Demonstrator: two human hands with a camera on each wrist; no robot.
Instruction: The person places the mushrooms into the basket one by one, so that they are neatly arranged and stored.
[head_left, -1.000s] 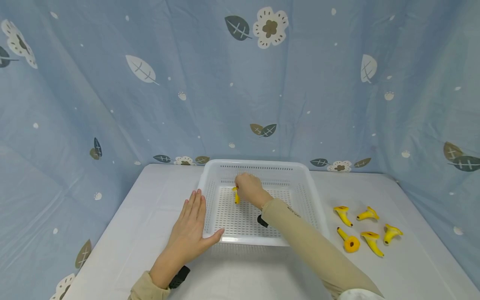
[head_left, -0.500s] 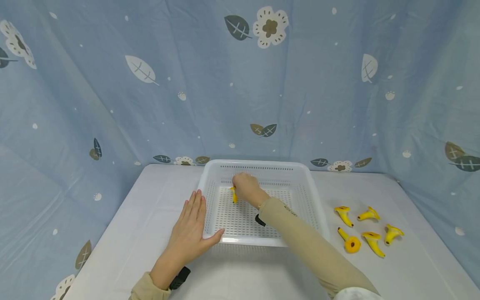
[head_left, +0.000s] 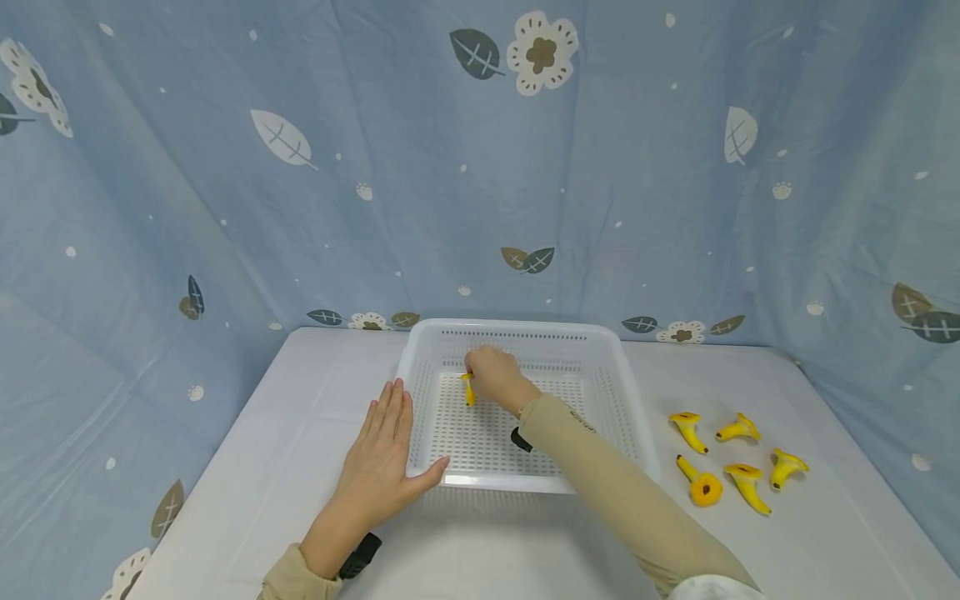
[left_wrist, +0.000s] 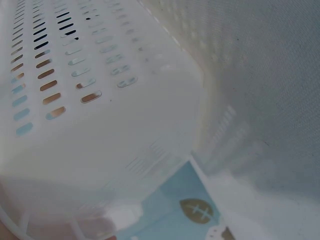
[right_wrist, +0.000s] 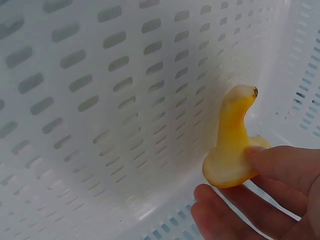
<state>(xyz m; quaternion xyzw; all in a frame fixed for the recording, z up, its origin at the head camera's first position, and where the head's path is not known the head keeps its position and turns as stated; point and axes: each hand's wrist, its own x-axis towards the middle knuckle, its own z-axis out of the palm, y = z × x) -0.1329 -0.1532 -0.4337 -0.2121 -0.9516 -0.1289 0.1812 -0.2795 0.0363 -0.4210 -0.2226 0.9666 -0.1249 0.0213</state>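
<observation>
While the left hand (head_left: 382, 467) lies flat against the white basket (head_left: 525, 332) as if steadying it, the right hand (head_left: 493, 377) pinches a yellow mushroom (right_wrist: 231, 145) just above the basket's floor.

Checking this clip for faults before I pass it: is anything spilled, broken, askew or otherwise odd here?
Nothing stands out. The white basket sits flat on the table; the left hand rests flat against its near left corner. The right hand pinches one yellow toy mushroom inside the basket. Five more mushrooms lie loosely grouped on the table, right of the basket.
</observation>
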